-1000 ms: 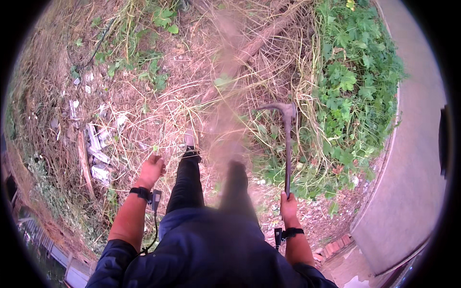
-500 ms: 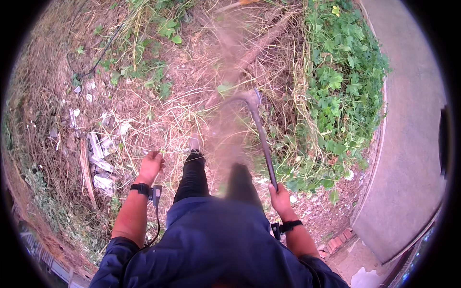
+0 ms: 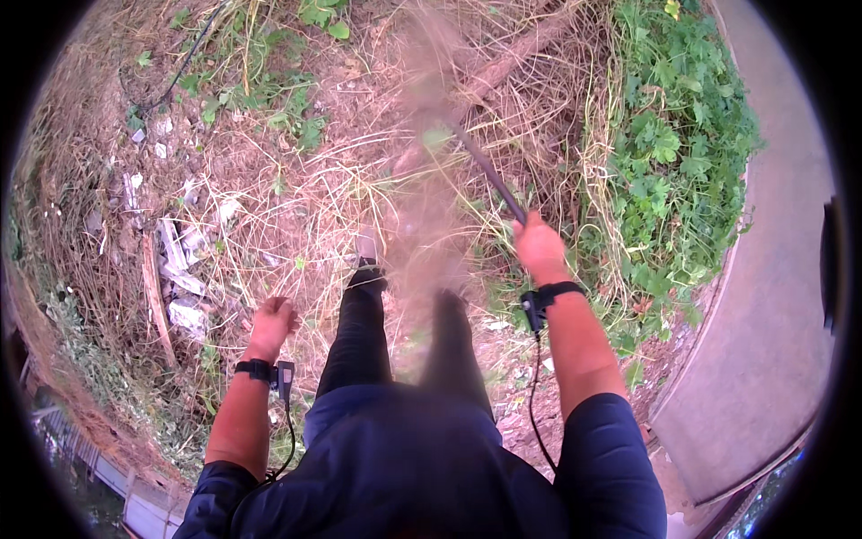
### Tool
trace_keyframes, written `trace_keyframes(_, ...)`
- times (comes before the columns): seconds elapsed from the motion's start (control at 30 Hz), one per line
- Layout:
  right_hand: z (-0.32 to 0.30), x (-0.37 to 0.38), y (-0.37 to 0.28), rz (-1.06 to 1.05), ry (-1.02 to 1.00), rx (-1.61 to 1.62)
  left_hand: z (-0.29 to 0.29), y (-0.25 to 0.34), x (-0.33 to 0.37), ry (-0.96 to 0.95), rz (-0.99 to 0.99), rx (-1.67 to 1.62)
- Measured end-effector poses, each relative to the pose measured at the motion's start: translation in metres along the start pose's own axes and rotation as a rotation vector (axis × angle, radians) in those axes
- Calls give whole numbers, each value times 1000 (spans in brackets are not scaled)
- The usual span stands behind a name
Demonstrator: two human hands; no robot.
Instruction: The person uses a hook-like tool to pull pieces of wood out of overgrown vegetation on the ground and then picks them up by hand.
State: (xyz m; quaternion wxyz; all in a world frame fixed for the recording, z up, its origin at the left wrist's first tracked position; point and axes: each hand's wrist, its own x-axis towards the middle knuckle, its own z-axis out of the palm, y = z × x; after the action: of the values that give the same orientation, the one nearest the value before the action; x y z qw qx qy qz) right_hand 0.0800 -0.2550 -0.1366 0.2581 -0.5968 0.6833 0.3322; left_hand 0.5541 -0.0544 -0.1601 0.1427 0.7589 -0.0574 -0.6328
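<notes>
My right hand (image 3: pixel 541 250) is wrapped around the lower end of a long dark handle, that of a sickle (image 3: pixel 492 175). The handle slants up and left over the dry vines; its head is lost behind a blurred smear down the middle of the view. My left hand (image 3: pixel 275 323) hangs low at the left, its fingers curled in with nothing visible in them. Below both hands lie tangled dry stems (image 3: pixel 332 193) on reddish soil. Each wrist wears a black strap with a small device and a cable.
Green leafy vines (image 3: pixel 669 135) grow thickly at the right, beside a concrete strip (image 3: pixel 781 269). A log (image 3: pixel 521 58) lies ahead under dry stems. At the left are white rubble pieces (image 3: pixel 187 316) and a narrow wooden board (image 3: pixel 155 296). A black cable (image 3: pixel 190 58) runs at upper left.
My right hand has risen forward with the sickle, whose head has gone from plain sight into the blurred area. My left hand has dropped slightly back and left.
</notes>
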Motion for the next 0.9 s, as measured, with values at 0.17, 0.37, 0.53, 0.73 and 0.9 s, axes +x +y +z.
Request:
trace_keyframes(0.17, 42, -48, 144, 302, 80, 147, 11, -9, -8, 34, -44, 123)
trace_keyframes(0.37, 98, -175, 309, 766, 164, 204, 33, 3, -7, 30, -9, 201)
trace_keyframes(0.53, 123, -203, 339, 768, 223, 442, 77, 33, 20, 19, 80, 322)
trace_keyframes(0.73, 161, -149, 276, 644, 311, 847, 130, 98, 53, 54, 331, 534)
trace_keyframes(0.9, 161, -79, 264, 538, 236, 475, 166, 136, 87, 192, 526, 911)
